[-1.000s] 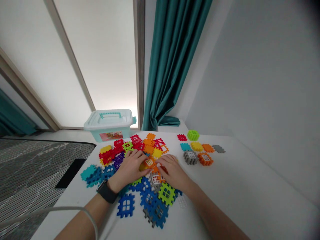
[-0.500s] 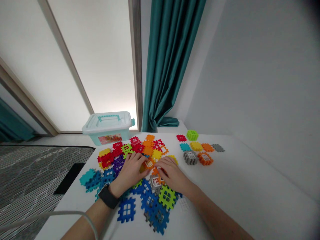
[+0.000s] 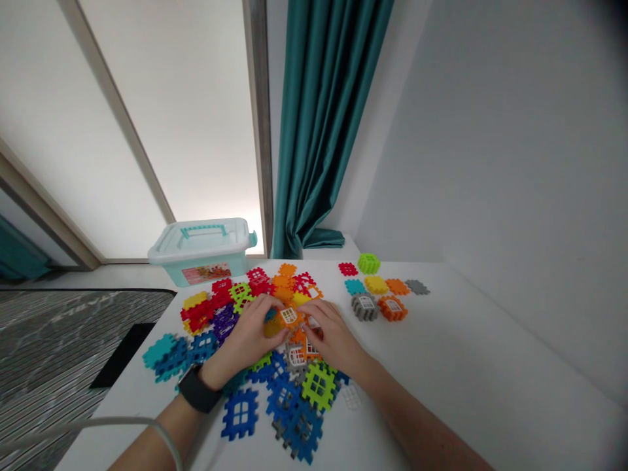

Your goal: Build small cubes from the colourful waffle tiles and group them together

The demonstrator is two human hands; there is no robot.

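Observation:
An orange interlocking building tile with a white window grid (image 3: 289,316) is between my two hands, above the pile. My left hand (image 3: 255,330), a dark watch on its wrist, grips the tile's left side with bent fingers. At the tile's right edge, my right hand (image 3: 330,331) has its fingertips and thumb closed on it. Just below lie a grey tile with a white window (image 3: 296,356) and another orange piece, partly covered by my right hand. A green window tile (image 3: 318,386) rests on blue tiles (image 3: 301,425) nearer to me.
Red tiles (image 3: 199,315), purple ones (image 3: 224,322) and teal ones (image 3: 159,348) spread left. A lidded box (image 3: 203,252) stands at the back left. Sorted pieces, among them a grey block (image 3: 364,307) and an orange block (image 3: 392,308), sit right. A cable (image 3: 122,419) crosses the lower left.
The view has shifted slightly, so everything sits further left. The orange window tile now shows more clearly, raised between my hands. My right fingers have closed in on it.

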